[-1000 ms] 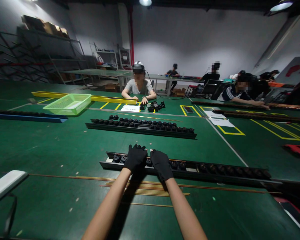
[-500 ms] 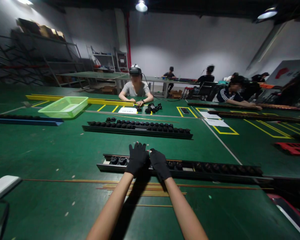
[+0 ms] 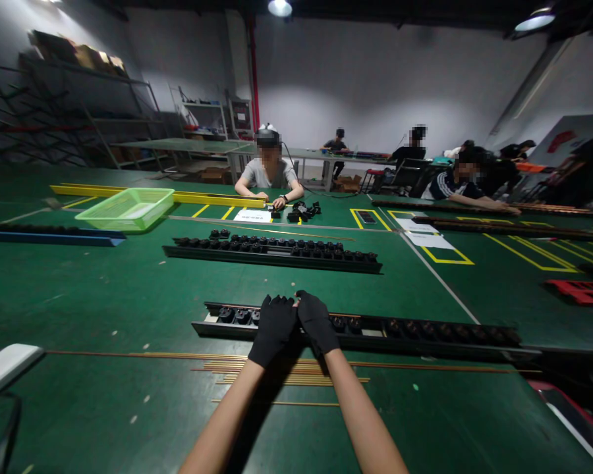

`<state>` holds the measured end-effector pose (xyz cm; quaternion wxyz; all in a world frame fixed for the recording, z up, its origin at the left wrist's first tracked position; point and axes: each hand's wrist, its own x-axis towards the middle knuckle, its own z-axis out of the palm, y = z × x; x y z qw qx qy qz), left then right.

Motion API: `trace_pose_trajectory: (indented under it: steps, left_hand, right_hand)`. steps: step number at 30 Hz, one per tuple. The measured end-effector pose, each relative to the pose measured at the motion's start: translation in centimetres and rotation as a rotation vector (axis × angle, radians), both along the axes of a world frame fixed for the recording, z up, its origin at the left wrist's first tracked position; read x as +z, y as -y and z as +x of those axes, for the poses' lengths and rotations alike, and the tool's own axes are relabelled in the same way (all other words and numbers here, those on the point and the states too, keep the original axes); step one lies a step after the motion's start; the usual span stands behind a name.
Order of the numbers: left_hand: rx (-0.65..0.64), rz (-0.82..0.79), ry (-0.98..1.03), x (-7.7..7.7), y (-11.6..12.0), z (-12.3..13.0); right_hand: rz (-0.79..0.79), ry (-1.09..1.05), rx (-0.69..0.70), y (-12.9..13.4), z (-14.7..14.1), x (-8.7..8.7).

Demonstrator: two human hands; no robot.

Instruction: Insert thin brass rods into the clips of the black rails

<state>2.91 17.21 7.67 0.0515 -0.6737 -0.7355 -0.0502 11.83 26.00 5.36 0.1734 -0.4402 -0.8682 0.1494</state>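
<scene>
Both hands wear black gloves and meet over the middle of a long black channel that holds a row of round black socket-like modules. My left hand lies over the channel with its fingers curled down, and their tips are hidden. Right beside it, my right hand is closed, thumb side towards the left hand. What the fingers grip is too small or covered. A thin copper-coloured rod shows along the channel's far side, right of my hands. Several thin brass-coloured rods lie on the table in front of the channel, under my forearms.
Farther off lies a second black channel with similar modules. A green basket and a yellow channel are beyond it. A person sits opposite near loose black parts. A white object lies left, a red tray right.
My left hand's fingers, stretched forward before, have curled down, and the hand has drawn slightly back towards me. My right hand has hardly moved.
</scene>
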Motion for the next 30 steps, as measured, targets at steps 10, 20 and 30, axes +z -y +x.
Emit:
trace_pose_trajectory:
  steps: [10, 20, 30]
  left_hand:
    - [0.042, 0.449, -0.053, -6.0, 5.5, 2.6]
    - [-0.077, 0.426, -0.066, -8.7, 13.3, 5.9]
    - [0.009, 0.467, -0.11, -10.6, 16.4, 6.7]
  right_hand:
    - [0.116, -0.162, 0.029, -0.1, 0.6, -1.9]
    - [0.541, -0.552, 0.208, 0.5, 2.3, -0.4]
    - [0.414, -0.287, 0.334, 12.7, 11.1, -8.0]
